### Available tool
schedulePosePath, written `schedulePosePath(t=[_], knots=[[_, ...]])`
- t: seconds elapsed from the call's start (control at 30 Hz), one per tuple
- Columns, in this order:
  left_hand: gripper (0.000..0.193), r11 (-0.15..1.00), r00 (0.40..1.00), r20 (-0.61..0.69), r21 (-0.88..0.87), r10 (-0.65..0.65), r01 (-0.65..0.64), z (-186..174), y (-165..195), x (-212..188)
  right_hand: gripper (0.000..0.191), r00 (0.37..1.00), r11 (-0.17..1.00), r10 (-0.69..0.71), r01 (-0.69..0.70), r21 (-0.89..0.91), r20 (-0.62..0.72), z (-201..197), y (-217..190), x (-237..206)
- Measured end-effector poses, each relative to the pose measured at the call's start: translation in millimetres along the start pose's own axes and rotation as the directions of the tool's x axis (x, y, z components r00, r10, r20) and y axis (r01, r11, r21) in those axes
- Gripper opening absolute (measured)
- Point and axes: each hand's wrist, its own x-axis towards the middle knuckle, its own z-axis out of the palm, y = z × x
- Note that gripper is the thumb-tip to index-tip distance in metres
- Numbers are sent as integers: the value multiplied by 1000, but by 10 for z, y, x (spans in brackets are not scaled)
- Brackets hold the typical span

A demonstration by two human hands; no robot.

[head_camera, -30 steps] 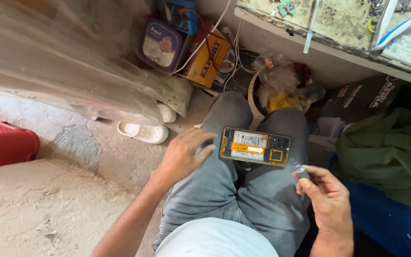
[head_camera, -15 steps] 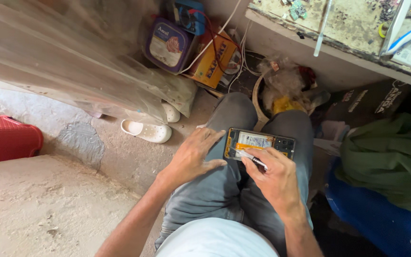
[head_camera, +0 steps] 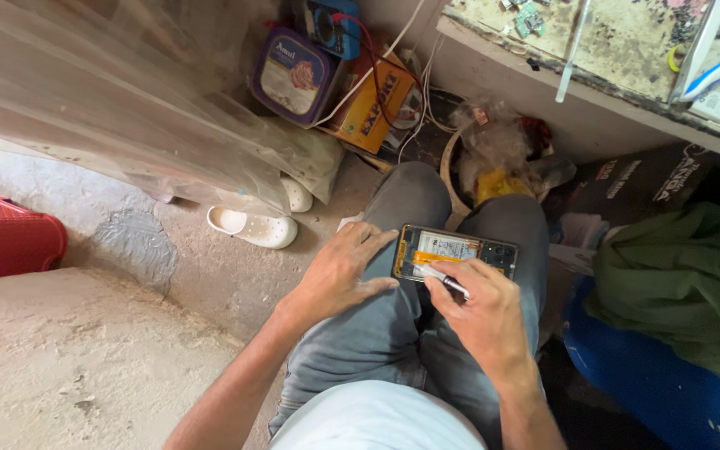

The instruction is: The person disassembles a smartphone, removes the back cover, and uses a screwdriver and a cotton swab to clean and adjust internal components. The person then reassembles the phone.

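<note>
A: What is the opened phone (head_camera: 453, 252) made of?

B: Shiny metal and glossy bits inside, with a dark plastic edge. The small tool (head_camera: 445, 281) looks like smooth metal and black plastic.

A: And the trousers (head_camera: 393, 333)?

B: Grey denim cloth, soft and matt. The green bundle (head_camera: 681, 283) is crumpled cloth too.

A: The floor (head_camera: 60, 367)?

B: Rough, dusty concrete. The white shoe (head_camera: 252, 227) is smooth plastic or rubber. The sheet (head_camera: 110, 100) is thin, see-through plastic. The orange box (head_camera: 370, 104) is cardboard. The worktop (head_camera: 627, 42) looks scratched and grimy.
</note>
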Motion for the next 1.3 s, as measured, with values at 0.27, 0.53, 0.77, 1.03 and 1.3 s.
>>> schedulePosePath(t=[0.27, 0.53, 0.77, 1.03, 1.3], knots=[[68, 1000, 1000, -3, 17, 11, -11, 2, 3, -3, 21, 996, 993, -82, 79, -91, -25, 67, -18, 24], [67, 1000, 1000, -22, 15, 16, -15, 2, -8, -22, 25, 996, 994, -39, 47, -94, 82, 31, -68, 91], [67, 1000, 999, -32, 12, 20, -19, -6, -18, -38, 30, 985, 993, -26, 45, -110, 172, 26, -120, 165], [66, 1000, 999, -40, -2, 11, -11, -32, -29, -63, 28, 985, 997, 27, -13, -81, 169, 23, -173, 178], [66, 1000, 998, -61, 12, 29, -29, -13, -40, -77, 27, 982, 996, 17, -1, -87, 189, 34, -164, 189]])
